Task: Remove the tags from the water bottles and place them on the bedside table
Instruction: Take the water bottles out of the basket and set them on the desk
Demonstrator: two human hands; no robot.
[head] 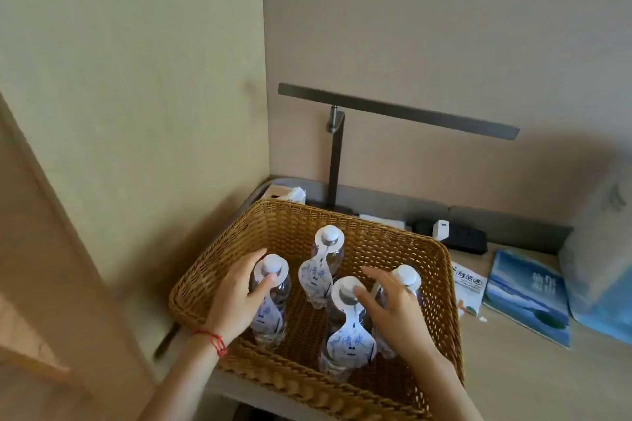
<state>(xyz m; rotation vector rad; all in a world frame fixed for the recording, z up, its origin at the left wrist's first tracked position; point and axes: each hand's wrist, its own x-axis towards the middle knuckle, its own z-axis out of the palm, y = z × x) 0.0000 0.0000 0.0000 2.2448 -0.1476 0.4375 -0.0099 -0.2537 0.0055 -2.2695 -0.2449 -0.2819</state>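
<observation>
- big honey-brown woven wicker basket [403, 249]: coarse open weave, bumpy, slight sheen
- four clear plastic water bottles [323, 255]: see-through, glossy, with smooth white plastic caps [330, 233]
- white paper neck tags with blue print [350, 340]: flat, smooth, a bit shiny
- dark grey metal desk lamp [396, 111]: brushed, matt look
- pale wood-look tabletop [513, 369]: smooth, low sheen
- blue booklet with glossy cover [528, 294]
- thin red thread bracelet [213, 340] on the left wrist, looks like cord

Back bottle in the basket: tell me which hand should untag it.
Probably left. The back bottle stands nearer the left hand; the right hand sits behind the front bottle.
</observation>
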